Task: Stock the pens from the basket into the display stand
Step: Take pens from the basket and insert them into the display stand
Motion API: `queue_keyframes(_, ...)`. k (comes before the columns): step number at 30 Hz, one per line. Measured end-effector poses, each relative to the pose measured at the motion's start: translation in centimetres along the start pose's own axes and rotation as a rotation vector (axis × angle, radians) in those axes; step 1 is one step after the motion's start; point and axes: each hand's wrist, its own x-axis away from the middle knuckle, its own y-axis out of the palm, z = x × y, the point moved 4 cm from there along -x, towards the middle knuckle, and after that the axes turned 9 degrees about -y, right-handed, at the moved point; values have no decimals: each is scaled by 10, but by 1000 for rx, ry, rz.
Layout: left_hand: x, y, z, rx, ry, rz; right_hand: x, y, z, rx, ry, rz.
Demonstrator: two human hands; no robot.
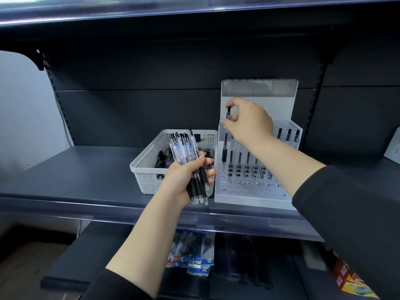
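A white woven basket (144, 167) with black pens inside stands on the dark shelf. Right of it is the clear acrylic display stand (255, 193), with several pens upright in its back rows. My left hand (184, 178) grips a bundle of clear pens with black grips (190, 156) in front of the basket. My right hand (249, 120) pinches the top of one pen (226, 139), which stands upright at the stand's far left, its tip down among the holes.
The dark shelf (75, 176) runs left of the basket. A white object (394, 148) sits at the far right edge. Packaged goods (190, 254) hang below the shelf, and coloured boxes (350, 280) lie at the lower right.
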Motion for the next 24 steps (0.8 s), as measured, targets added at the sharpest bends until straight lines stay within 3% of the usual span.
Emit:
queue_keyframes(9, -1, 0, 0, -22, -8, 20, 1, 2, 1, 4, -33, -4)
queue_keyframes(24, -2, -3, 1, -67, -9, 34, 4, 17, -1, 217, -70, -189)
